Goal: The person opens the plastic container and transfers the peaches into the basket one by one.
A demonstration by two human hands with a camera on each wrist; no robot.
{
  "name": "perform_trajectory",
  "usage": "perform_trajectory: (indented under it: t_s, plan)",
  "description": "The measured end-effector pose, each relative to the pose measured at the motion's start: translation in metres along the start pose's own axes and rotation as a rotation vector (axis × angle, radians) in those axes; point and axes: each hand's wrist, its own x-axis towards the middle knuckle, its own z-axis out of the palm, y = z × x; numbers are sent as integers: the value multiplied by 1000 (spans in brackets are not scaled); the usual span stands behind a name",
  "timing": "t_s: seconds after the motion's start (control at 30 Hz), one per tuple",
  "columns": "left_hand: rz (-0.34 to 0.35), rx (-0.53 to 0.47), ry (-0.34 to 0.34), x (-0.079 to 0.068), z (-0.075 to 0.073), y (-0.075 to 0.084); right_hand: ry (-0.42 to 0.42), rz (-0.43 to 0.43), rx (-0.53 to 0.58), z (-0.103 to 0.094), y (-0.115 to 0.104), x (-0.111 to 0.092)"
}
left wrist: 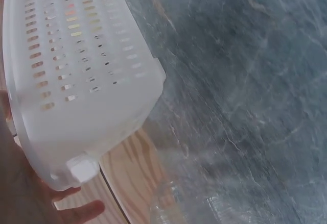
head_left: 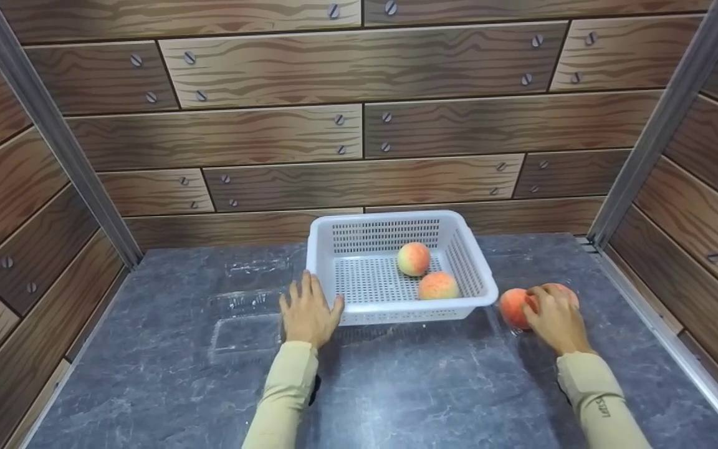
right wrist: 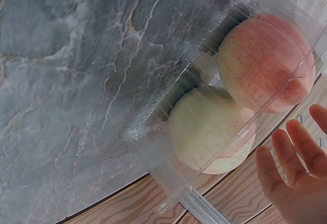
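Observation:
A white slatted plastic basket [head_left: 396, 307] stands on the table near the back wall, holding two peaches, one behind [head_left: 413, 259] and one in front [head_left: 438, 286]. My left hand [head_left: 309, 315] rests against its front left corner, fingers straight; the left wrist view shows the hand [left wrist: 25, 193] by the basket's rim. To the basket's right, two more peaches, one reddish [right wrist: 268, 63] and one paler [right wrist: 212, 129], sit in a clear plastic container [right wrist: 282, 92]. Over them reaches my right hand [head_left: 555, 321], its loosely bent fingers apart from the fruit in the right wrist view.
Another clear plastic container [head_left: 247, 337] lies left of the basket, hard to make out on the dark marbled table [head_left: 384, 386]. Wood-patterned walls [head_left: 359, 131] close in the back and both sides, with metal posts [head_left: 652, 134] at the corners.

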Motion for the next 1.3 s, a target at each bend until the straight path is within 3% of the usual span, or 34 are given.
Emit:
perform_trajectory:
  t_s: [0.33, 0.6, 0.87, 1.3]
  plan:
    - [-37, -80, -44, 6, 7, 1, -211, 77, -35, -4, -5, 5]
    - [-36, -47, -56, 6, 7, 2, -346, 56, -93, -3, -6, 12]
    - [-45, -31, -59, 6, 4, -2, -403, 42, -102, 3, -10, 17]
    - [-38, -14, -55, 6, 7, -1, -400, 6, -146, 10, -7, 20]
